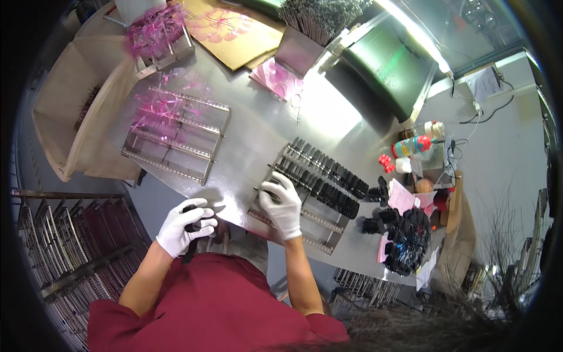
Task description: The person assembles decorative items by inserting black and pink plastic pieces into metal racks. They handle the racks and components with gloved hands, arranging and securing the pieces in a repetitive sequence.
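Rack (324, 221) seemingly half filled at the surface's (252, 126) near edge.
Two rows are lined with black pieces (334, 200); two nearer look bare, presumably yet to be filled. A black item (192, 227) is clasped in the left hand (183, 230); the right hand (282, 206) is curled at the rack's left end, its hold unclear. Another rack (214, 141) is draped with pink strips (158, 111); the room is lit by a tube lamp (419, 36).

A shiny metal worktop (249, 132) spreads beyond the right fingers (278, 179). Just beside them lies a metal rack (321, 220) bearing rows of black pieces (334, 195). Left of them lies a metal frame (182, 147) with pink strips (161, 110), a pink-laden tray (165, 62) farther off. Well ahead lie a cardboard sheet (249, 38) and pink paper (274, 79).
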